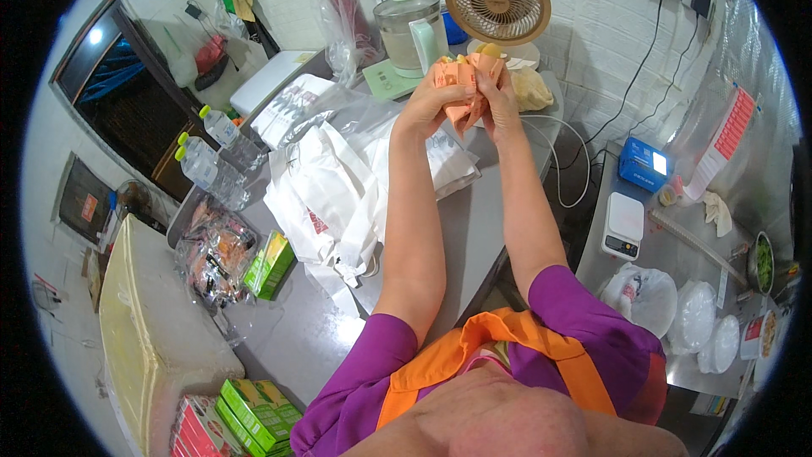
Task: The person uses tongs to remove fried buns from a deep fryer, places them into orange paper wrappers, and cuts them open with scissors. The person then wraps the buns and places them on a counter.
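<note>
Both arms reach forward over the table. My left hand (pixel 431 101) grips an orange-pink printed paper packet (pixel 455 76) with pale yellow food showing at its top. A second, similar paper packet (pixel 485 65), also with yellow food at its top, is in my right hand (pixel 500 101). The two packets touch side by side, and their lower ends come together between my hands. Behind them stand a beige round desk fan (pixel 497 0) and a glass kettle (pixel 406 28) with a pale green handle. A crumpled cream cloth (pixel 531 89) lies just right of my right hand.
White bags (pixel 323 197) cover the middle of the table (pixel 285 336). Several water bottles (pixel 212 174), plastic-wrapped packets (pixel 219 260) and a green box (pixel 269 265) lie left; a foam box (pixel 171 324) stands nearer. A digital scale (pixel 623 225) and blue device (pixel 642 165) sit on the right counter.
</note>
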The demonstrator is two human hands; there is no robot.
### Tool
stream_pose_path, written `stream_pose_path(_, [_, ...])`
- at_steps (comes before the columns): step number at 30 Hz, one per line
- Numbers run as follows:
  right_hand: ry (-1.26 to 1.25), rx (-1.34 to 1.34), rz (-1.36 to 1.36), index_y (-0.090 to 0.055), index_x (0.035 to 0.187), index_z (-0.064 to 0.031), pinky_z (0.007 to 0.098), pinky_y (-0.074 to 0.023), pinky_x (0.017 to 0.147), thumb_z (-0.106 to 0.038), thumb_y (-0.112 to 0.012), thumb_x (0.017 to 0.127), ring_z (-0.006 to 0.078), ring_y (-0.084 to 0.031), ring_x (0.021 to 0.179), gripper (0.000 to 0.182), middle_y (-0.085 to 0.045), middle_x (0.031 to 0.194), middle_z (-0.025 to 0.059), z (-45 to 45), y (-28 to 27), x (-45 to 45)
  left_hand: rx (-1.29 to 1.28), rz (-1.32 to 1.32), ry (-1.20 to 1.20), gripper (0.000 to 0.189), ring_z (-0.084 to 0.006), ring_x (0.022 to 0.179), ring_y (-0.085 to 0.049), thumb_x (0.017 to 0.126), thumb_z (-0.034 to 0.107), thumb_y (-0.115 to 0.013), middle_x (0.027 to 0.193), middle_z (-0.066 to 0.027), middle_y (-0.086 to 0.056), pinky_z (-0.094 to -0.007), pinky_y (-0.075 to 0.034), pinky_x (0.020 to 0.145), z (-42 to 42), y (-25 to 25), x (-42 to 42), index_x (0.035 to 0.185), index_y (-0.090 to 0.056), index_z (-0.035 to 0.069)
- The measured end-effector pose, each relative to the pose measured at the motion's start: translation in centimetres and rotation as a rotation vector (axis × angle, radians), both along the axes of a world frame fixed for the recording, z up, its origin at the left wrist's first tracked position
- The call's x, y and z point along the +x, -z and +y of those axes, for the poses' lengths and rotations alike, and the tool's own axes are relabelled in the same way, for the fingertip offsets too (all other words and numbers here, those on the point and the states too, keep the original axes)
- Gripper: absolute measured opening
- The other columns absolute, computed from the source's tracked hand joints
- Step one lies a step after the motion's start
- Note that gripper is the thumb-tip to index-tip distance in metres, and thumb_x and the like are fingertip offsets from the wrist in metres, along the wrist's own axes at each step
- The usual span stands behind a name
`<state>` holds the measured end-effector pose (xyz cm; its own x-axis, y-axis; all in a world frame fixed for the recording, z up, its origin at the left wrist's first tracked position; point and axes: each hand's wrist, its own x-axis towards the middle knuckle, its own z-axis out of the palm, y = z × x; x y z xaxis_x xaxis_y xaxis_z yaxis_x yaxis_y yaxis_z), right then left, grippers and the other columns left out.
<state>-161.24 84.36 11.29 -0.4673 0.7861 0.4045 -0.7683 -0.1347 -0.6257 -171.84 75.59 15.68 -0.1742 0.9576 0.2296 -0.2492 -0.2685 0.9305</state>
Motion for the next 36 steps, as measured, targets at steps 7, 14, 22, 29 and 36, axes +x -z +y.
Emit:
stream_pose_path(7, [-0.136, -0.002, -0.052, -0.042, 0.133, -0.0080, 0.0324, -0.0500, 0.091, -0.018, -0.072, 0.080, 0.0172, -0.057, 0.109, 0.061, -0.055, 0.121, 0.0066, 0.8, 1.4, 0.1, 0.011, 0.056, 0.014, 0.066, -0.0195, 0.106, -0.059, 0.073, 0.018, -0.080, 0.116, -0.0091, -0.058, -0.0345, -0.049, 0.092, 0.2, 0.5, -0.6, 0.128, -0.046, 0.003])
stream_pose_path(14, [-0.077, -0.033, -0.025, -0.044, 0.133, -0.0065, 0.0316, -0.0485, 0.093, -0.018, -0.072, 0.081, 0.0163, -0.057, 0.109, 0.060, -0.056, 0.121, 0.0058, 0.1, 0.7, -0.1, 0.011, -0.031, 0.023, 0.061, -0.0184, 0.106, -0.059, 0.076, 0.015, -0.076, 0.116, -0.0076, -0.058, -0.0333, -0.049, 0.090, 0.2, 0.6, 0.0, 0.128, -0.045, 0.004])
stream_pose_path(22, [-0.164, 0.025, -0.163, -0.046, 0.134, -0.0052, 0.0286, -0.0465, 0.092, -0.039, -0.071, 0.083, 0.0152, -0.056, 0.110, 0.066, -0.056, 0.122, 0.0056, 0.1, 0.6, -0.1, 0.002, -0.034, 0.003, 0.056, -0.0182, 0.105, -0.059, 0.079, 0.020, -0.073, 0.115, -0.0076, -0.058, -0.0328, -0.050, 0.088, 0.6, 0.9, -0.1, 0.126, -0.048, 0.004])
stream_pose_path(29, [-0.165, -0.010, -0.170, -0.046, 0.134, -0.0035, 0.0292, -0.0477, 0.091, -0.035, -0.074, 0.082, 0.0158, -0.056, 0.109, 0.067, -0.057, 0.120, 0.0069, -0.1, 0.9, 0.4, -0.016, -0.026, 0.014, 0.051, -0.0190, 0.104, -0.059, 0.080, 0.019, -0.071, 0.114, -0.0079, -0.059, -0.0336, -0.050, 0.088, 0.3, 0.8, -0.5, 0.124, -0.050, 0.004])
stream_pose_path(36, [-0.026, -0.057, -0.093, -0.046, 0.132, -0.0018, 0.0311, -0.0478, 0.092, -0.032, -0.076, 0.079, 0.0174, -0.057, 0.108, 0.068, -0.056, 0.119, 0.0080, 0.2, 0.5, 0.2, -0.016, -0.112, -0.034, 0.051, -0.0205, 0.107, -0.059, 0.081, 0.023, -0.072, 0.117, -0.0087, -0.059, -0.0364, -0.047, 0.094, 0.9, 1.0, -0.2, 0.124, -0.051, 0.004])
